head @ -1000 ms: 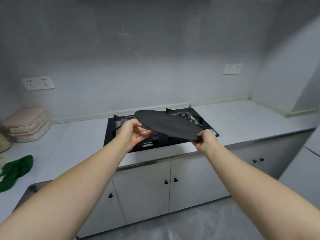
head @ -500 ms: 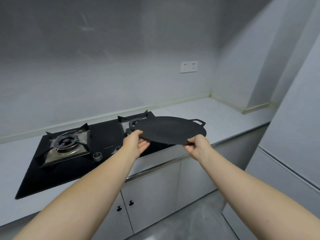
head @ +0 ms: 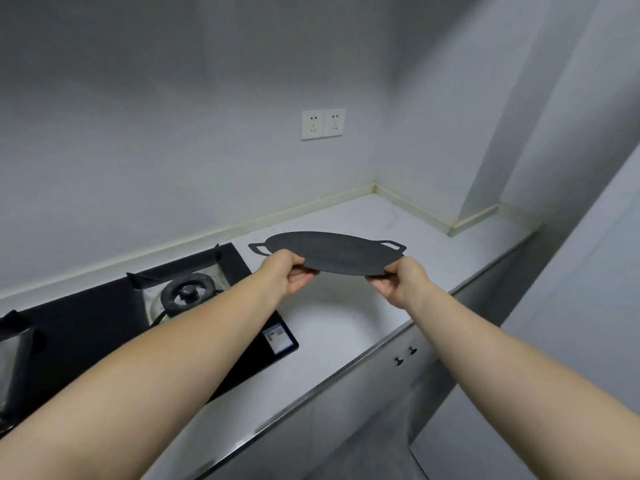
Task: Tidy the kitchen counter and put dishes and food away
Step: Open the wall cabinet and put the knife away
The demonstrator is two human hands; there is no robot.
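The pan (head: 332, 252) hangs near level in the air above the counter (head: 346, 327), just right of the hob (head: 104, 317). Its long axis runs left to right across the body. It lies beyond both hands, which grasp its near rim: the left hand (head: 287, 271) pinches the left part, the right hand (head: 398, 282) the right. Neither is nearer. Setting it down likely means lowering it straight onto the counter below.

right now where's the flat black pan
Head view, centre: the flat black pan is held above the white counter, left hand and right hand gripping its near rim, right of the gas hob.
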